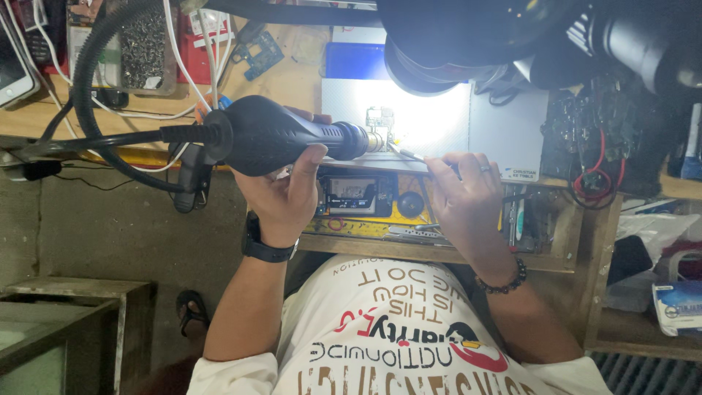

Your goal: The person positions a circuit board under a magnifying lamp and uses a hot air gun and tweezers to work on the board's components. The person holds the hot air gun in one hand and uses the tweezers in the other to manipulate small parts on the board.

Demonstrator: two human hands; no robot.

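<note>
The small circuit board sits on a bright white mat under a strong light. The metal tip of the hot air tool points right at it, just beside its edge.

The left hand is wrapped tight around the fat black handle of that tool, thumb on top, fingers curled behind. A black watch is on that wrist. From the back of the handle a thick black hose bends away, up and around.

The right hand is on the other side of the board. Its fingers are pinched together on thin metal tweezers, and the tweezer tip reaches toward the board. There is a ring on one finger and a dark bead bracelet on the wrist.

Just under both hands is a yellow box with a small screen and a round black knob. Above the hands hangs the big black microscope. Past the right hand there is a tangle of red and black wires
</note>
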